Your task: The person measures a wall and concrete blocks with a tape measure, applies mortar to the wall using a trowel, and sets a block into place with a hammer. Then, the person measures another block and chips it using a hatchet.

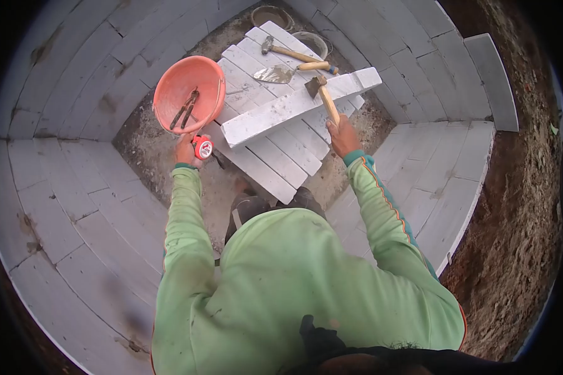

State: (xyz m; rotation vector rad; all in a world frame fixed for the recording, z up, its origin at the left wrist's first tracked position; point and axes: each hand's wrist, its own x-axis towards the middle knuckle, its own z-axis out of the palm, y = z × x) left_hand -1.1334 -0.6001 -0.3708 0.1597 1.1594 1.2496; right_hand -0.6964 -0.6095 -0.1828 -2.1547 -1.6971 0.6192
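My left hand is closed round a red tape measure, just below the rim of an orange bucket that holds pliers or a similar tool. In my right hand is the wooden handle of a small hatchet-like hammer; its metal head rests on or just above a long pale block. That block lies across a stack of pale blocks. Behind it lie a trowel and another hammer.
Pale block walls surround the work area. Two round containers, one of them at the far corner, stand behind the stack. A loose slab leans outside the right wall, beside brown soil.
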